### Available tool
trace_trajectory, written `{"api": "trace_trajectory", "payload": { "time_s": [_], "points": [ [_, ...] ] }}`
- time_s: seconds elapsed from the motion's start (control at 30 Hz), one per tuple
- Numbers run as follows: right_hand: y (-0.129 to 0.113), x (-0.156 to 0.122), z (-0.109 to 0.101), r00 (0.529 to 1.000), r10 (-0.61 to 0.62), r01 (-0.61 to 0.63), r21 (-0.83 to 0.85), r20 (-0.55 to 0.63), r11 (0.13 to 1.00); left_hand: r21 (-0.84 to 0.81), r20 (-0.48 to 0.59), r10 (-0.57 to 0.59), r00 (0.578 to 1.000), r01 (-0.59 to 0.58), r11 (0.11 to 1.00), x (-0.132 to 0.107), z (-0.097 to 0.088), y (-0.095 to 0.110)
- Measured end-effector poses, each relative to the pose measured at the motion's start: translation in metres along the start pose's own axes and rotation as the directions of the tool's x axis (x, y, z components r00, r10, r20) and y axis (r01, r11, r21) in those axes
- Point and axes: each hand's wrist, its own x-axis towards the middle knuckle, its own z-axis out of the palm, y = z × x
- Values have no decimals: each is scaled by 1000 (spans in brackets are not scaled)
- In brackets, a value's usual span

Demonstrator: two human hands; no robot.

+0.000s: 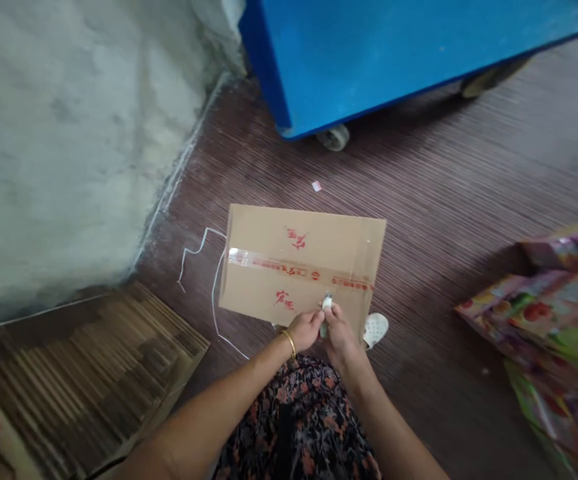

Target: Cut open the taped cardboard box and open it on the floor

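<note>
A closed cardboard box with red printing and a strip of printed clear tape lies in front of me. Above its near edge, my right hand is closed around a small, pale utility knife, whose metal tip points away from me. My left hand, with a gold bracelet on the wrist, has its fingers pinched together against the side of the knife. Part of the knife's handle is hidden between the two hands. A white strap trails across the floor by the box's left side.
A blue wheeled cart stands beyond the box. A bundle of flattened cardboard sits at lower left beside the rough wall. Colourful printed packages are at the right. A white dotted shoe shows beside the box.
</note>
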Motion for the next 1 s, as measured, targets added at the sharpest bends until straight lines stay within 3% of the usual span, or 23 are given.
{"api": "trace_trajectory", "payload": {
  "time_s": [0.07, 0.13, 0.23, 0.3, 0.37, 0.4, 0.47, 0.53, 0.57, 0.6, 0.67, 0.8, 0.87, 1.0],
  "points": [
    [-20, 4, 29, 993, 51, -67, 145, 109, 987, -398, -100, -110, 989, 61, 915, -5, -9, -7],
    [-37, 6, 52, 965, 79, -127, 185, 249, 975, -659, -106, -182, 978, 68, 749, -12, -27, -9],
    [-49, 10, 79, 903, 79, -143, 123, 422, 982, -811, -75, -111, 991, 4, 585, -26, -63, -11],
    [-48, 16, 93, 895, 53, -61, 4, 442, 998, -806, -72, -78, 994, -12, 592, -32, -88, -16],
    [-43, 26, 102, 940, 50, 32, -235, 337, 971, -726, -148, -166, 975, 7, 688, -32, -117, -25],
    [-41, 32, 103, 969, 45, 54, -383, 245, 922, -654, -237, -230, 944, 20, 756, -29, -133, -31],
    [-35, 43, 102, 996, -34, 81, -639, 85, 765, -438, -476, -283, 833, 55, 897, -17, -169, -44],
    [-30, 52, 94, 980, -195, 146, -792, 35, 592, -168, -650, -202, 732, 120, 978, 0, -205, -57],
    [-28, 54, 89, 960, -279, 170, -842, 25, 512, -42, -689, -144, 710, 159, 986, 9, -222, -62],
    [-25, 56, 83, 938, -346, 167, -882, 5, 440, 64, -699, -97, 709, 197, 978, 18, -236, -66],
    [-20, 57, 72, 912, -404, 78, -939, -69, 336, 225, -656, -47, 754, 255, 940, 36, -256, -71],
    [-10, 58, 56, 952, -300, -3, -984, -58, 181, 534, -495, -12, 869, 315, 785, 59, -272, -67],
    [-8, 60, 53, 971, -240, 14, -993, -15, 118, 620, -479, 16, 877, 326, 713, 62, -275, -63],
    [-8, 63, 50, 980, -198, 16, -998, 3, 62, 671, -506, 76, 859, 336, 661, 52, -278, -60]
  ]
}}
